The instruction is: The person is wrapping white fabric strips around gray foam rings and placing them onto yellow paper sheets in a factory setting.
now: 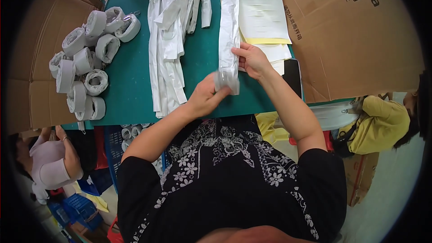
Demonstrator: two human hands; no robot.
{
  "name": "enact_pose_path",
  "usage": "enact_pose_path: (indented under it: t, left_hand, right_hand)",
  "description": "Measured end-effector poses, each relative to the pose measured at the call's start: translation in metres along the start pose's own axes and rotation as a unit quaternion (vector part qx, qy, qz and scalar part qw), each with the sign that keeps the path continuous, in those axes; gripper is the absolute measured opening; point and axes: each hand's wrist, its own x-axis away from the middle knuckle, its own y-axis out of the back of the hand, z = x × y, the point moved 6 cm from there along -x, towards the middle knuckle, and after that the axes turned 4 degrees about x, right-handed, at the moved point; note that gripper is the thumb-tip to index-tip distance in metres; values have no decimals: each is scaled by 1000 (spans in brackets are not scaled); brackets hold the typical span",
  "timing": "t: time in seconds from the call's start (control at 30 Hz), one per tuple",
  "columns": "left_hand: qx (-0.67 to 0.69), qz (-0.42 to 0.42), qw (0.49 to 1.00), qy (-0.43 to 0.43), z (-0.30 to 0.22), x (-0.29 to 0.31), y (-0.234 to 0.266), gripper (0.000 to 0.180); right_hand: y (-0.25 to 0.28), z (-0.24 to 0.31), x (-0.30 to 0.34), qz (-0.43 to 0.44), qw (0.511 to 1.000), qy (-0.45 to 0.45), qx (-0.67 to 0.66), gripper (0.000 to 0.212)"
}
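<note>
A long white strap in a clear plastic sleeve (229,22) lies lengthwise on the green table (130,85). My left hand (207,95) is closed on its near end, which looks blurred. My right hand (252,59) presses the strap's right edge a little farther up, fingers curled on it. Loose white straps (168,31) lie in a pile to the left of it. Further left sits a heap of several rolled white straps (87,63).
White and yellow paper sheets (263,18) lie right of the strap, against a large brown cardboard box (355,40). Cardboard (31,40) borders the table's left side. A person in pale clothes (49,162) sits at lower left, another in yellow (382,123) at right. Blue crates (76,207) stand below.
</note>
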Motion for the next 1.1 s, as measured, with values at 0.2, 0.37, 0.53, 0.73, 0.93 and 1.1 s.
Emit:
enact_pose_path:
  t: [0.2,0.37,0.53,0.73,0.93,1.1]
  left_hand:
    - [381,-107,782,482,42,14,-14,37]
    - [504,-140,670,526,34,10,-9,33]
    - [558,-95,648,510,39,5,-7,32]
    - [663,-5,624,412,54,11,-13,42]
    - [49,-128,949,285,26,18,28,40]
    - [-283,-75,955,-50,-16,1,18,39]
  right_hand:
    - [-6,2,21,50,991,111,54,31]
    - [-14,7,39,132,974,136,121,37]
    - [-27,7,57,208,955,130,164,37]
    - [-25,0,56,84,929,192,306,28]
    - [15,-31,34,-28,993,-5,111,16]
    - [-12,-44,51,29,996,-86,-27,22]
